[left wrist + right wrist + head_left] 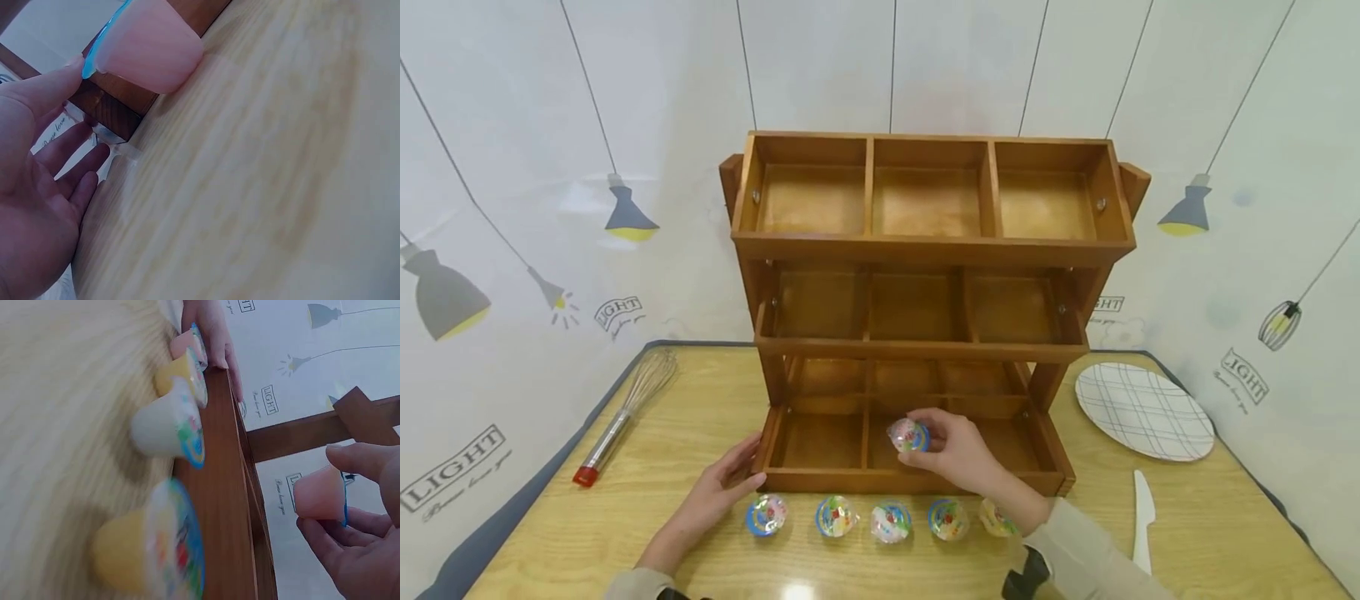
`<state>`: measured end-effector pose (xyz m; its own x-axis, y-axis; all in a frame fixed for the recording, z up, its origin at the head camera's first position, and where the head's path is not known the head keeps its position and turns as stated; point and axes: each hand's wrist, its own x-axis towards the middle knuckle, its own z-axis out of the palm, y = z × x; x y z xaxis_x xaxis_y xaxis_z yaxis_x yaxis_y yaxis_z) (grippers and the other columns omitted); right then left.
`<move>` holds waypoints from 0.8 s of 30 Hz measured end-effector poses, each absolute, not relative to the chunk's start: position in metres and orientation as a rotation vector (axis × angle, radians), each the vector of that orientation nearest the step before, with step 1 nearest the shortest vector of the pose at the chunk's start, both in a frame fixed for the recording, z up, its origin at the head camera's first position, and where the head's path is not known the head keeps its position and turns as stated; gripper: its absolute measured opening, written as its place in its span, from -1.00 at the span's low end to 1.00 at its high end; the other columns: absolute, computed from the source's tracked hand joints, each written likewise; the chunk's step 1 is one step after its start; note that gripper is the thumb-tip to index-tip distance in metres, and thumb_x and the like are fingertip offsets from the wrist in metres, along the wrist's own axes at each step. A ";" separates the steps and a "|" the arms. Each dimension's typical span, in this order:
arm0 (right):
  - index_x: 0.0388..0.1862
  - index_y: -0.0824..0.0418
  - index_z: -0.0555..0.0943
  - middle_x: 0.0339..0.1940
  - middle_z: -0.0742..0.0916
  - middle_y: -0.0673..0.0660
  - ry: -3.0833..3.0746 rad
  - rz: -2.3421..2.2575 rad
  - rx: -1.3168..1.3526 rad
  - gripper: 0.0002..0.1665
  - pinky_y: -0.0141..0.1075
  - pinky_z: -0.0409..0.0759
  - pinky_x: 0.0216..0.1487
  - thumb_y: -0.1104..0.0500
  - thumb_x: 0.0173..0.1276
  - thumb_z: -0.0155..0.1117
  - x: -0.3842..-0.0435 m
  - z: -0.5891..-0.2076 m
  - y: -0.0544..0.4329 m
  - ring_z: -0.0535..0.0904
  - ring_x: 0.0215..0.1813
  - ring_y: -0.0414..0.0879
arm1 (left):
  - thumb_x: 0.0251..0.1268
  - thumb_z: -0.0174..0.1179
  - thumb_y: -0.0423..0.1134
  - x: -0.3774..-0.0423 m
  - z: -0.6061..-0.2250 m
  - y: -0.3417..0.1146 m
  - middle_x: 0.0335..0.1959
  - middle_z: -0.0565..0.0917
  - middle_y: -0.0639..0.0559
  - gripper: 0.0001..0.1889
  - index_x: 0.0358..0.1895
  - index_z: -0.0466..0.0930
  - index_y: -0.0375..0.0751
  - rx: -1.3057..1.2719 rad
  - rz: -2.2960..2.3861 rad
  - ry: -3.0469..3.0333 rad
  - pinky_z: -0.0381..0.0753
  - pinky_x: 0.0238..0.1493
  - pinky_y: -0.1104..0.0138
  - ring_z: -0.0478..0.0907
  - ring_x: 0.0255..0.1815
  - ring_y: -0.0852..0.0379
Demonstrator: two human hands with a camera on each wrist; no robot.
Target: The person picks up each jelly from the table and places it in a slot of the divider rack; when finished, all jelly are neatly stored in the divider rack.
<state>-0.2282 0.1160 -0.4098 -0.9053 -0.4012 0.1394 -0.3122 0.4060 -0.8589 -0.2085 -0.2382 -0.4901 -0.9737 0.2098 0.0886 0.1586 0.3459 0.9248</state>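
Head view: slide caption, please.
Right hand holds a jelly cup at the bottom tier of a wooden rack; left hand at its corner; five more cups in front.

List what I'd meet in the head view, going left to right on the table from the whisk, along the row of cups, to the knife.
Whisk → left hand → leftmost cup → second cup → middle cup → fourth cup → rightmost cup, partly hidden → white knife.

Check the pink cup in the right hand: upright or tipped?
Roughly upright: in the right wrist view, the pink cup has its lid facing the same way as the standing cups.
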 end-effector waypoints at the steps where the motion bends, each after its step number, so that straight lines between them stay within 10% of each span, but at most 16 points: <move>1: 0.07 0.30 0.44 -0.11 0.64 0.22 2.545 -1.537 -0.637 -0.34 -0.41 0.61 -0.21 0.07 -0.02 0.40 -0.233 -0.409 0.107 0.61 -0.15 -0.04 | 0.18 0.12 -0.10 -0.209 -0.490 -0.238 0.32 0.21 -0.22 -0.34 0.34 0.09 -0.11 0.355 1.729 2.548 0.29 0.20 0.51 0.19 0.29 0.01; 14: 0.02 0.23 0.49 -0.11 0.62 0.15 2.543 -1.512 -0.350 -0.35 -0.28 0.57 -0.18 0.07 -0.10 0.46 -0.273 -0.426 0.007 0.52 -0.14 -0.05 | 0.18 0.11 -0.11 -0.209 -0.492 -0.238 0.32 0.23 -0.21 -0.35 0.33 0.10 -0.11 0.383 1.721 2.592 0.23 0.11 0.70 0.20 0.28 0.02; 24: -0.03 0.24 0.52 -0.06 0.61 0.18 2.655 -1.361 -0.290 -0.39 -0.17 0.54 -0.07 0.08 -0.11 0.45 -0.283 -0.444 -0.025 0.50 -0.01 0.07 | 0.17 0.13 -0.15 -0.210 -0.493 -0.237 0.30 0.24 -0.26 -0.36 0.32 0.13 -0.15 0.390 1.791 2.546 0.26 0.09 0.68 0.24 0.08 0.61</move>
<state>-0.2829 -0.0249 -0.4436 -0.9711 -0.2356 -0.0393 -0.1056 0.5712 -0.8140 -0.2099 -0.2372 -0.4928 -0.9691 0.2040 0.1385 0.1993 0.3173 0.9272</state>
